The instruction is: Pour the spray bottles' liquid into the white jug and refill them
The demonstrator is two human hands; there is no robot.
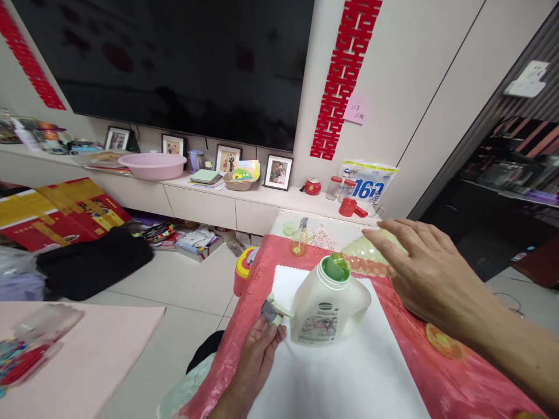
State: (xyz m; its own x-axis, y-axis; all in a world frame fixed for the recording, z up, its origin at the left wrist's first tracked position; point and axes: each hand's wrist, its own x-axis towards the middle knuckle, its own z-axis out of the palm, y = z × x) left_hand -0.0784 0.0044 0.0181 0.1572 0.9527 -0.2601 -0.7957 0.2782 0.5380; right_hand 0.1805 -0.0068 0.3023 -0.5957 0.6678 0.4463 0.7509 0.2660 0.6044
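Observation:
In front of me a whitish plastic jug (321,311) stands upright and uncapped, a green spout (336,266) in its mouth. My left hand (262,343) pinches a small grey-and-white spray head (273,310) close to the jug's left side. Beyond the jug's handle, my right hand (421,259) curls over a clear yellowish ribbed bottle (364,256), which is tilted with its narrow end at the jug's mouth. Part of the bottle and some fingertips are hidden behind this hand. A small amber spray bottle (299,241) stands behind the jug.
White paper (349,372) lies on the red table cover (244,337). An orange translucent dish (444,341) rests at right. A pale green cup (289,228) stands at the far edge. A pink board (109,355) is at left. The cabinet behind holds a pink basin (152,167) and framed photos.

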